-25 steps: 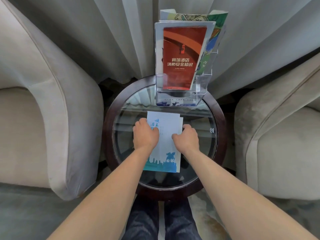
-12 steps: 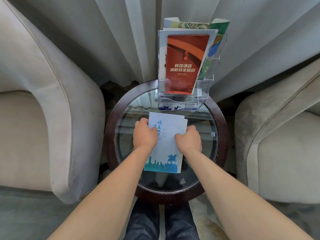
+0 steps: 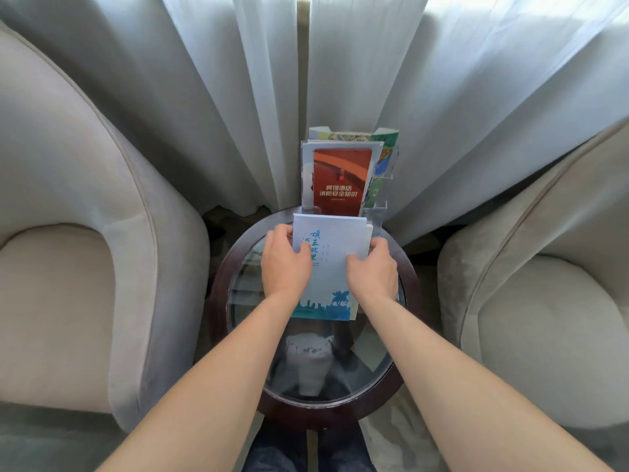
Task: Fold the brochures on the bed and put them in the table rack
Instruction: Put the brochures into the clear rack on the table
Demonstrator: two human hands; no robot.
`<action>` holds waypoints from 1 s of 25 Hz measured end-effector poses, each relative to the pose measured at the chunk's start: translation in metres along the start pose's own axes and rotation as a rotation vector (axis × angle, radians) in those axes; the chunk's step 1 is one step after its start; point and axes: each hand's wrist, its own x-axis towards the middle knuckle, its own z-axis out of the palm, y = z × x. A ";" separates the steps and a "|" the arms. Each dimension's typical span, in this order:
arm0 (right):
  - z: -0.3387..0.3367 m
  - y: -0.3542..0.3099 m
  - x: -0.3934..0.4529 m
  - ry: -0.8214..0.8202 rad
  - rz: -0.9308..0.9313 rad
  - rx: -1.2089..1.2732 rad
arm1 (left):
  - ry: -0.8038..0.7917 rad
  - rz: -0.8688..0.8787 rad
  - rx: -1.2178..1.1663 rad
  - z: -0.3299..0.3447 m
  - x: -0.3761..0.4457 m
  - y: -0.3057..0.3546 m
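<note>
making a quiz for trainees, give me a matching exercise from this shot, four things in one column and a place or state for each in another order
Things:
1. white and blue brochure
2. red brochure
3. round glass table
4. left hand

Places or states:
a. stands in the clear rack
b. grips a brochure's left edge
c. held between both hands
d. sits between two armchairs

Pairs: 1-c, 2-a, 3-d, 4-b
</note>
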 end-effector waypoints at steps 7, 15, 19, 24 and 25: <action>-0.070 -0.061 0.007 0.118 -0.084 0.081 | 0.084 0.175 -0.053 -0.032 0.021 0.084; -0.101 -0.108 0.029 0.186 -0.173 0.159 | 0.142 0.236 -0.118 -0.048 0.045 0.136; -0.094 -0.110 0.043 0.162 -0.183 0.160 | 0.150 0.229 -0.108 -0.043 0.056 0.132; -0.076 -0.092 0.052 0.105 -0.145 0.103 | 0.128 0.182 -0.067 -0.023 0.060 0.108; -0.073 -0.087 0.052 0.097 -0.142 0.089 | 0.119 0.178 -0.059 -0.019 0.059 0.102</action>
